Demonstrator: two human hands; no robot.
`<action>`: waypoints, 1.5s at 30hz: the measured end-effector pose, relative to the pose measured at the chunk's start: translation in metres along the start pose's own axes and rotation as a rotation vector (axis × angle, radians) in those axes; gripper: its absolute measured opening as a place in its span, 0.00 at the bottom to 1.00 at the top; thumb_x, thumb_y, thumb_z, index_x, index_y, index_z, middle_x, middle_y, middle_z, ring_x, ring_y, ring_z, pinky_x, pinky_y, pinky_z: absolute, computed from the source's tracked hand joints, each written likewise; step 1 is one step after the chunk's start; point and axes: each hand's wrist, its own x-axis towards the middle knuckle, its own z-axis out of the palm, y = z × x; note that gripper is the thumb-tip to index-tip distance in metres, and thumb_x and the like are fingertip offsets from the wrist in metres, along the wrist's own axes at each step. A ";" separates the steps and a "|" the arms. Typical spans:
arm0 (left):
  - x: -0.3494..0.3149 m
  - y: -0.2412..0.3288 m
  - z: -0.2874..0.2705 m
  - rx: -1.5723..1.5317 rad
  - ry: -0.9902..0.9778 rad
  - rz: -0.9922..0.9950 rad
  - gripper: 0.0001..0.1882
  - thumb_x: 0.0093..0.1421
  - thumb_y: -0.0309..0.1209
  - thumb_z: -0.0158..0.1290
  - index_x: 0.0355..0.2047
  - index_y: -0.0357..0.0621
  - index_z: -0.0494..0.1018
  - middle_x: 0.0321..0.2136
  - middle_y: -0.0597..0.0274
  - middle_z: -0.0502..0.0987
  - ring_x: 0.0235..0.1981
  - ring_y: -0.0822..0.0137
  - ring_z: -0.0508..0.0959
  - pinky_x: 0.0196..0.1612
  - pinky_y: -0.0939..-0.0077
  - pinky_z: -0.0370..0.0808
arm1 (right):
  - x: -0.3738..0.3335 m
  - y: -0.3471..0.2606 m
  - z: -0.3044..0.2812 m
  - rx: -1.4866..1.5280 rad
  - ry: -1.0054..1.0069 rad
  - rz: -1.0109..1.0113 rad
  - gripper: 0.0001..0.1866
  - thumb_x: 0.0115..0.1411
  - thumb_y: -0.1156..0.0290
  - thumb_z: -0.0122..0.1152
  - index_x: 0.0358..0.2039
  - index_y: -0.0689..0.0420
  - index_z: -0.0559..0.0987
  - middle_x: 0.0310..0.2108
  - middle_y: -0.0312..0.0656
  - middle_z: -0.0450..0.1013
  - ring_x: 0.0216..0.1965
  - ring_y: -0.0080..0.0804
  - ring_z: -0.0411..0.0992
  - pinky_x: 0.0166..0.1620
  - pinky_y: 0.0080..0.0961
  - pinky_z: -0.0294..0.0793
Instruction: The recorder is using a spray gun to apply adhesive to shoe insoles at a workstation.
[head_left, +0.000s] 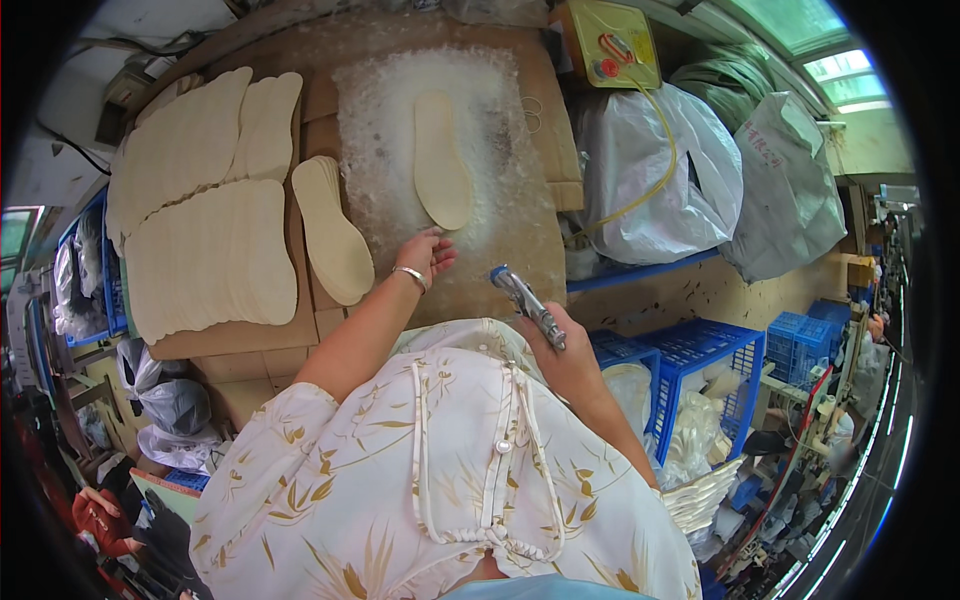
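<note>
A single cream insole (441, 160) lies flat on a board coated with whitish residue (370, 130). Just below its heel end is my left hand (430, 257), fingers loosely bent and apart, nothing in them; whether a fingertip touches the heel edge I cannot tell. My right hand (562, 335) is wrapped round a metal spray gun (530, 305) with a blue nozzle, tilted up toward the board. A small stack of insoles (333, 230) sits left of the board. Beyond it, fanned rows of insoles (210, 255) cover the left side of the cardboard.
At the back right stands a yellow can (610, 45) with a yellowish hose (668, 165) running down from it. Stuffed white plastic bags (655, 160) and a grey sack (785, 190) are on the right. Below them are blue plastic crates (710, 345). A person in red (105, 525) shows at lower left.
</note>
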 end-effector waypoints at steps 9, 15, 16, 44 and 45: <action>-0.004 -0.001 0.006 -0.038 0.011 0.057 0.11 0.62 0.33 0.52 0.43 0.44 0.70 0.35 0.60 0.76 0.32 0.64 0.79 0.33 0.73 0.79 | 0.012 0.000 0.000 -0.017 0.060 -0.026 0.10 0.61 0.66 0.60 0.35 0.60 0.72 0.20 0.48 0.71 0.21 0.40 0.68 0.28 0.29 0.68; 0.004 0.002 0.017 -0.104 0.008 0.093 0.11 0.61 0.31 0.53 0.42 0.41 0.70 0.34 0.60 0.77 0.32 0.66 0.80 0.31 0.76 0.78 | 0.036 -0.004 0.003 0.026 0.099 -0.072 0.11 0.61 0.67 0.60 0.40 0.60 0.73 0.21 0.48 0.70 0.21 0.39 0.67 0.28 0.29 0.68; 0.006 0.001 0.015 -0.101 -0.003 0.118 0.10 0.60 0.30 0.53 0.41 0.41 0.71 0.33 0.61 0.78 0.31 0.66 0.80 0.30 0.76 0.78 | 0.039 -0.008 0.005 0.036 0.134 -0.110 0.12 0.61 0.67 0.60 0.42 0.60 0.73 0.21 0.46 0.69 0.21 0.37 0.66 0.28 0.29 0.68; -0.026 0.296 -0.259 0.361 0.540 0.859 0.14 0.59 0.24 0.51 0.44 0.33 0.76 0.28 0.54 0.81 0.26 0.69 0.82 0.29 0.79 0.80 | 0.055 -0.034 0.048 0.093 0.009 -0.024 0.11 0.63 0.70 0.56 0.42 0.63 0.76 0.23 0.35 0.68 0.26 0.18 0.62 0.31 0.21 0.66; -0.021 0.297 -0.271 0.335 0.560 0.768 0.15 0.58 0.24 0.51 0.46 0.32 0.75 0.28 0.53 0.81 0.24 0.69 0.82 0.28 0.79 0.80 | 0.054 -0.033 0.049 0.088 0.012 -0.022 0.11 0.63 0.70 0.56 0.42 0.63 0.76 0.23 0.35 0.68 0.26 0.18 0.62 0.31 0.21 0.66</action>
